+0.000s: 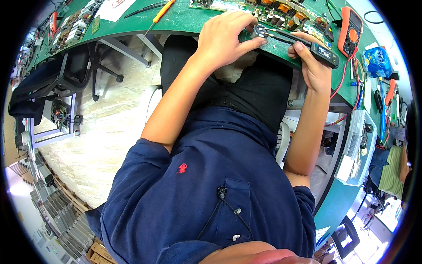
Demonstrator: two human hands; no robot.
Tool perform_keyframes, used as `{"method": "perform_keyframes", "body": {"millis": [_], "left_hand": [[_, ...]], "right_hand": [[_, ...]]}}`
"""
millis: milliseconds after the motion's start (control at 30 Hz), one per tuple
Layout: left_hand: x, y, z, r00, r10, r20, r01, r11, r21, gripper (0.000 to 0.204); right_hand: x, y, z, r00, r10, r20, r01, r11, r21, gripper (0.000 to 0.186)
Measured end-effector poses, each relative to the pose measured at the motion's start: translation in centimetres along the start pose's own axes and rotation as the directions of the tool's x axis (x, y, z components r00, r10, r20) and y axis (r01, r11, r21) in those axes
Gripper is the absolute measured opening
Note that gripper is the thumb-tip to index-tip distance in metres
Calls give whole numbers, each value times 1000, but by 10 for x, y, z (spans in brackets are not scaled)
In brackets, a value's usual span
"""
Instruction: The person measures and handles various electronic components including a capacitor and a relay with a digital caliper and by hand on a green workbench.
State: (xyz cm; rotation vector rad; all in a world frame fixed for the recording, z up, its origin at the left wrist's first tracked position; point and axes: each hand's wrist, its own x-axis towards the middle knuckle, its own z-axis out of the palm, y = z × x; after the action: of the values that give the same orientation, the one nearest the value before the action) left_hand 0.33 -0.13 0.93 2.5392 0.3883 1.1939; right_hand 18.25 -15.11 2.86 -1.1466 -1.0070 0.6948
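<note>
At the bench's near edge my left hand [224, 37] has thumb and fingertips closed around a small dark, silver-topped component [258, 31]. My right hand [313, 64] grips a black tweezer-style meter [324, 55] with a lit display, its prongs reaching left to that component; whether the tips touch it is too small to tell. Just beyond both hands lies a circuit board [274, 13] with orange coils and capacitors.
The green bench [116, 24] carries a yellow-handled screwdriver [160, 13] at left, an orange multimeter [349, 31] with leads at right, and a blue packet [376, 61]. A black chair [70, 70] stands lower left; a clear plastic case [351, 154] is beside my right arm.
</note>
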Motion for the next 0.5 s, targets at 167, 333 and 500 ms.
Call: {"method": "perform_keyframes", "body": {"millis": [167,333,500], "left_hand": [[0,0,0,1000,-1,0,1,1000,4,36],[0,0,0,1000,0,4,0,1000,12,36],[0,0,0,1000,4,3,-4,1000,12,36]], "right_hand": [[1,1,-1,1000,9,0,-9,1000,5,29],[1,1,-2,1000,2,4,-2,1000,10,29],[0,1,-1,1000,-4,6,4,1000,11,28]]}}
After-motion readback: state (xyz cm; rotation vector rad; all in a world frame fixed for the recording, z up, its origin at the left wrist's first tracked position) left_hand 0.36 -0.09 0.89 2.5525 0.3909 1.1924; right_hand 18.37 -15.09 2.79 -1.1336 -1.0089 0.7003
